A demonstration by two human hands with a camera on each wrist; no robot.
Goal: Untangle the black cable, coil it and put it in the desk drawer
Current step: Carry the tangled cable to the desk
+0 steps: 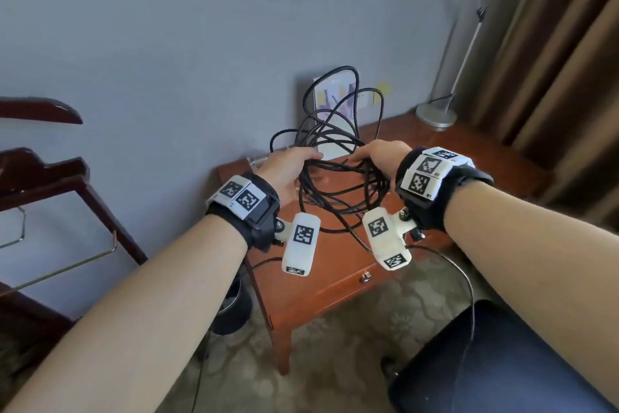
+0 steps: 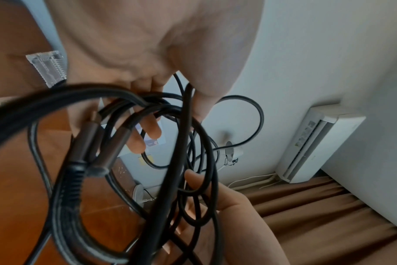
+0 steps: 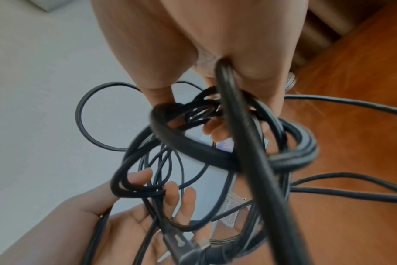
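The black cable (image 1: 338,178) is a tangled bundle of loops held in the air above the wooden desk (image 1: 415,141). My left hand (image 1: 298,164) grips its left side, with fingers curled through several loops. My right hand (image 1: 375,153) grips the right side, thumb and fingers closed round a bunch of strands. In the left wrist view my left hand (image 2: 177,111) holds loops beside two metal-shelled plugs (image 2: 116,143). The right wrist view has my right hand (image 3: 204,107) pinching strands above the cable (image 3: 249,157). The desk drawer (image 1: 335,282) is closed, its small knob (image 1: 366,277) facing me.
A picture card (image 1: 335,104) leans on the wall behind the cable, and a clear plastic item (image 1: 258,161) lies by my left hand. A lamp base (image 1: 435,114) stands at the desk's back right by brown curtains (image 1: 552,61). A black chair (image 1: 502,362) is front right, a wooden rack (image 1: 50,178) left.
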